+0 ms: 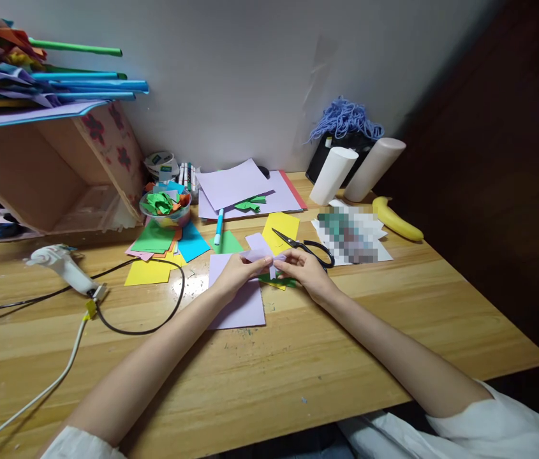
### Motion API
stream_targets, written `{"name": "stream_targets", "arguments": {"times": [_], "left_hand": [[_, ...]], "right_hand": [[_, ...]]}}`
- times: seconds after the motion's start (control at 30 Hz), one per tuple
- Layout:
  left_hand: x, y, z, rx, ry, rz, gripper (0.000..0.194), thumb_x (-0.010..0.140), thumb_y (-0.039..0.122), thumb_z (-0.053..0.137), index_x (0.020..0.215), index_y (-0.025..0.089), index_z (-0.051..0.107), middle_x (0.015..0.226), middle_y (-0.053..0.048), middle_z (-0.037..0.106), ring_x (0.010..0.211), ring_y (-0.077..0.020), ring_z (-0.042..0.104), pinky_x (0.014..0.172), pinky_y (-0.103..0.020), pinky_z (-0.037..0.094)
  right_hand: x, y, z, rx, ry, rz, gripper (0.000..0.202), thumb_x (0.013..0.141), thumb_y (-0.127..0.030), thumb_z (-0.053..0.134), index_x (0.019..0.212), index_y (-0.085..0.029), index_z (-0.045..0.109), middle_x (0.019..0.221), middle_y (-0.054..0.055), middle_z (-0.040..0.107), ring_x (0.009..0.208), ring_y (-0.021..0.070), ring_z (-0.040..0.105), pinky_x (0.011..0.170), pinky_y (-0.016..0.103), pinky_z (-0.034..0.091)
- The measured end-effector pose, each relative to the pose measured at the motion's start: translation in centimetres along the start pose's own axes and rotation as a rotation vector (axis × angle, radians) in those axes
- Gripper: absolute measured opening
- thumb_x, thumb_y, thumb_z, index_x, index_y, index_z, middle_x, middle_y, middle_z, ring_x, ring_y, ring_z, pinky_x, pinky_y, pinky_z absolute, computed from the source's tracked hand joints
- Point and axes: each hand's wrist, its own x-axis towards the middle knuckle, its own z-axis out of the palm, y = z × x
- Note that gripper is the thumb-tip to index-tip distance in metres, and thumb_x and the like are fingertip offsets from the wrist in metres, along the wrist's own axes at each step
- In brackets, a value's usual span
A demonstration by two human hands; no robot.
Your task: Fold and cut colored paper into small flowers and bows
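Observation:
Both my hands meet over the middle of the table, pinching a small piece of cut lilac paper (pixel 258 245) between them. My left hand (pixel 243 273) grips its left side; my right hand (pixel 305 271) closes on its right end, fingertips nearly touching the left ones. Beneath my left wrist lies a flat lilac sheet (pixel 245 309). Black-handled scissors (pixel 319 250) rest just behind my right hand, blades over a yellow paper (pixel 283 226). Green paper scraps (pixel 276 280) lie below my fingers. A blue-and-white marker (pixel 219 228) is behind my left hand.
On the left lie a white glue gun (pixel 61 264) and its looping black cord (pixel 183 287). Coloured paper squares (pixel 154 237) and a tub of scraps (pixel 166 210) stand behind. Lilac sheets (pixel 235 182), white rolls (pixel 333 173) and a banana (pixel 396 220) are further back and right.

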Motion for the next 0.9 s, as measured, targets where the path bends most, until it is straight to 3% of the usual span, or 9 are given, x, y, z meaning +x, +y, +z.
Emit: {"name": "stream_targets", "arguments": {"times": [0.23, 0.47, 0.9], "left_hand": [[-0.13, -0.06, -0.09, 0.077, -0.015, 0.033, 0.034, 0.063, 0.036, 0.072, 0.087, 0.012, 0.069, 0.091, -0.011, 0.068, 0.086, -0.0213, 0.06, 0.082, -0.035, 0.044], [-0.35, 0.11, -0.27, 0.124, -0.071, 0.04, 0.03, 0.065, 0.036, 0.07, 0.084, 0.013, 0.069, 0.089, -0.012, 0.068, 0.08, -0.0197, 0.061, 0.078, -0.033, 0.044], [-0.02, -0.4, -0.32, 0.118, -0.004, 0.056, 0.032, 0.065, 0.038, 0.069, 0.086, 0.013, 0.068, 0.086, -0.009, 0.067, 0.077, -0.0184, 0.058, 0.07, -0.03, 0.043]], "right_hand": [[0.09, 0.23, 0.04, -0.04, 0.026, -0.035, 0.025, 0.061, -0.035, 0.072, 0.073, -0.016, 0.063, 0.071, 0.0, 0.063, 0.066, 0.0121, 0.059, 0.062, 0.025, 0.049], [0.15, -0.08, 0.02, -0.036, 0.038, -0.007, 0.027, 0.056, -0.037, 0.075, 0.066, -0.015, 0.062, 0.064, -0.001, 0.062, 0.059, 0.0114, 0.057, 0.061, 0.027, 0.049], [-0.05, -0.76, 0.11, -0.022, 0.003, -0.018, 0.028, 0.058, -0.038, 0.074, 0.072, -0.016, 0.064, 0.068, -0.001, 0.063, 0.063, 0.0119, 0.058, 0.065, 0.027, 0.05]]}}
